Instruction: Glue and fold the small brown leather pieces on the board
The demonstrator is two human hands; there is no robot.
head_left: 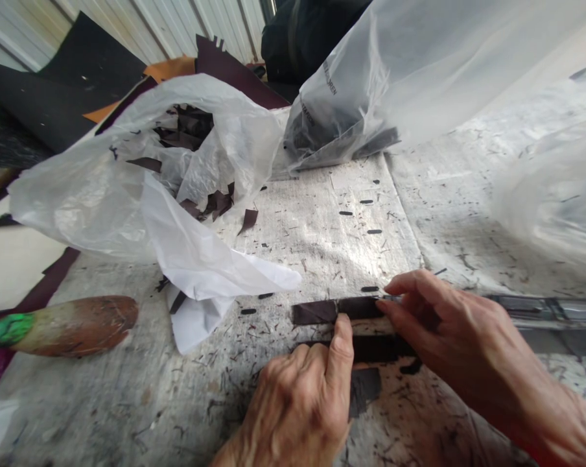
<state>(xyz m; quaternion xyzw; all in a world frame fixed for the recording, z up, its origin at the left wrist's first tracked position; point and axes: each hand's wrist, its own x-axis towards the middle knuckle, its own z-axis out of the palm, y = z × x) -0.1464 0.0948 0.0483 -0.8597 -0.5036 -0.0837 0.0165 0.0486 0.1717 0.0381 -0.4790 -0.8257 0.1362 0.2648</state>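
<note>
Two dark rectangular pieces lie end to end on the pale cloth surface, a left piece (pixel 315 312) and a right piece (pixel 358 307). My left hand (pixel 305 395) has its index fingertip on the seam between them, the other fingers curled under. My right hand (pixel 448 331) pinches at the right piece's far end, with thumb and index finger close together; a small thin item shows between them, too small to make out. A black strip (pixel 378 348) runs below the pieces, partly behind both hands. A dark grey scrap (pixel 365 389) is beside my left hand.
An open plastic bag (pixel 103 181) with dark scraps stands upper left, another bag (pixel 341 110) at the top. A brown wooden handle (pixel 86 324) lies left. Clear-wrapped strips (pixel 540 308) extend right. Small black slips dot the cloth.
</note>
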